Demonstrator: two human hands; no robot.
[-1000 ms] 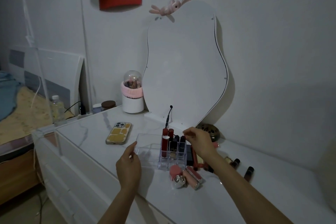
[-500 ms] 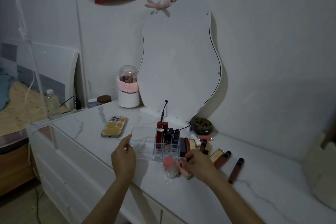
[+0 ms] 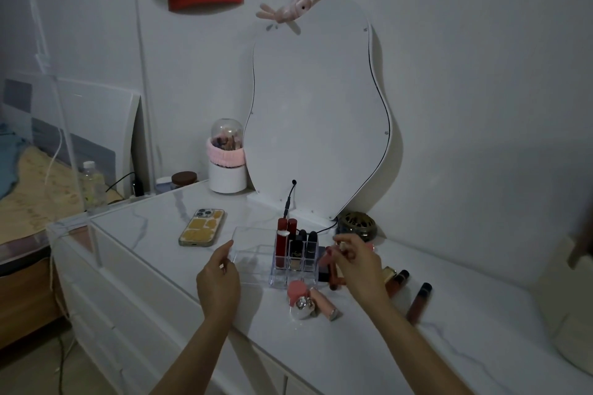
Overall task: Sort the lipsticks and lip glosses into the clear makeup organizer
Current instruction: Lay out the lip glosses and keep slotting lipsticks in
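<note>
The clear makeup organizer (image 3: 250,258) stands on the white marble dresser top. Its right compartments hold two tall red lip glosses (image 3: 282,245) and two black lipsticks (image 3: 303,250). My left hand (image 3: 218,282) rests against the organizer's left front wall. My right hand (image 3: 356,261) is raised just right of the organizer, fingers pinched on a small lipstick (image 3: 342,245). More tubes lie on the dresser: a pink lip gloss (image 3: 324,300) and a round pink-capped bottle (image 3: 298,297) in front, dark glosses (image 3: 418,301) to the right.
A phone in a yellow case (image 3: 202,227) lies left of the organizer. A wavy mirror (image 3: 317,112) leans on the wall with a cable (image 3: 288,202) at its base. A brass round box (image 3: 356,224) sits behind my right hand. A pink-banded brush holder (image 3: 226,163) stands at the back.
My right hand went down to the loose tubes in front of the organizer, then came up with a small lipstick pinched in its fingers. My left hand stayed on the organizer.
</note>
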